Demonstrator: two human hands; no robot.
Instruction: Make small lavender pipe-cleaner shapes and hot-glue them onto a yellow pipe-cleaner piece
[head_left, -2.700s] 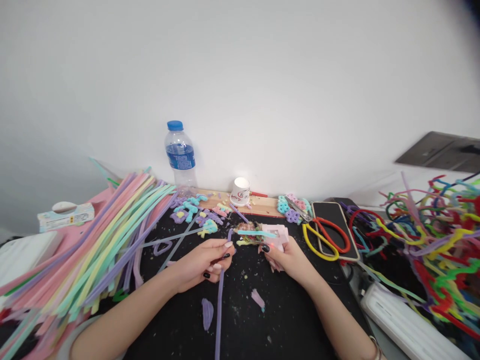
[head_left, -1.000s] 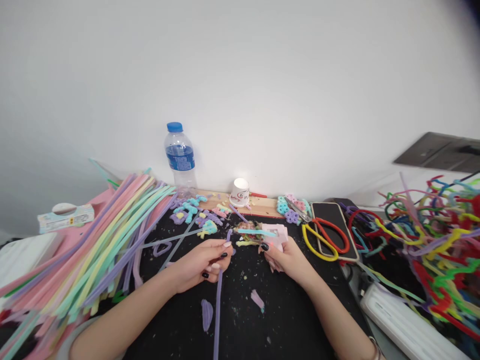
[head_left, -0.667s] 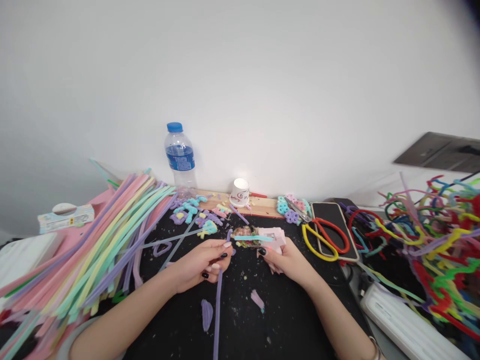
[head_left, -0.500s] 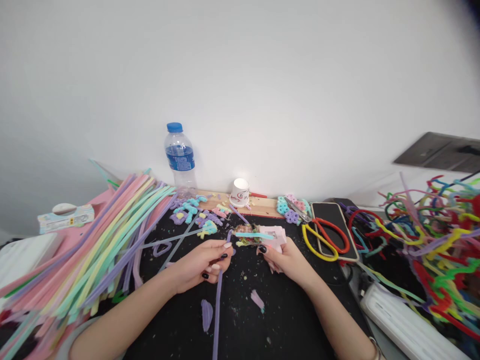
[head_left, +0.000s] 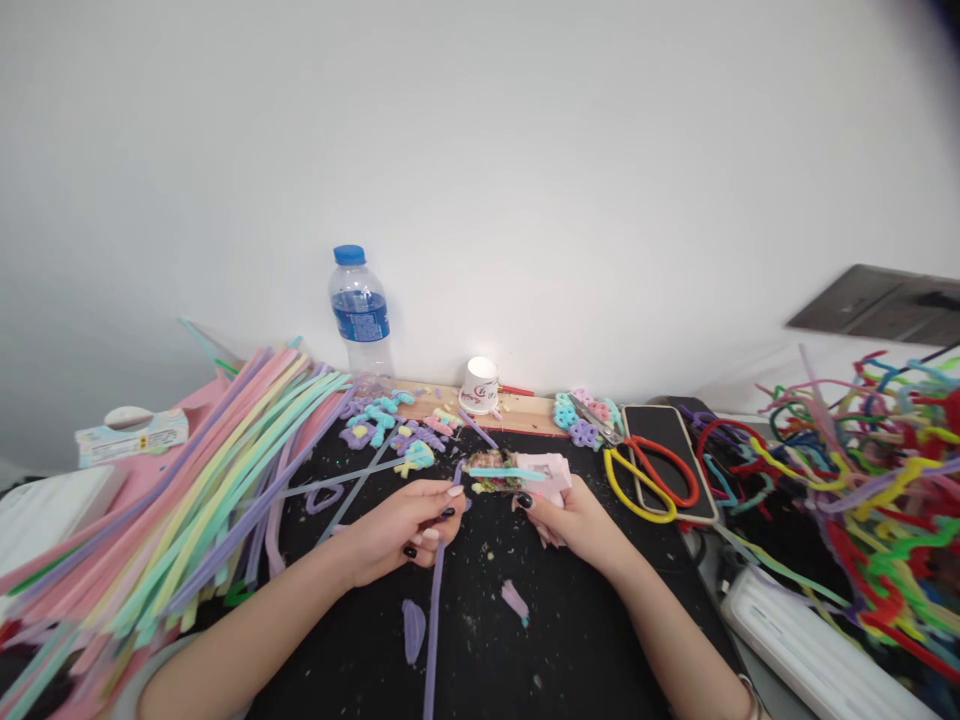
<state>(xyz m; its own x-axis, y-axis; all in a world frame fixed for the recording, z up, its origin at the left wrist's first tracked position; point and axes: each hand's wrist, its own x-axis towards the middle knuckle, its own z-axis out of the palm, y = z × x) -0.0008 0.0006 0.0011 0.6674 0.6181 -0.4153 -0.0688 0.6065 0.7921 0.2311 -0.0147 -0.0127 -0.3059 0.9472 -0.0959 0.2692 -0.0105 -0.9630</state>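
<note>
Purple stem (head_left: 434,620) pinched in the left hand (head_left: 412,525), pink tool (head_left: 556,470) nudged in beside its upper end

Compared with half a second ago, the right hand (head_left: 566,520) has shifted the pink tool slightly toward the left hand, while the stem looks about where it was; the gap is narrower, and whether tool and stem touch I cannot tell. Left fingers close in a pinch around the stem, which sticks up past them and runs down over the black mat (head_left: 480,650) to the near edge of view. The right hand is curled around the tool's body. A loose purple piece (head_left: 413,631) lies on the mat left of the stem
</note>
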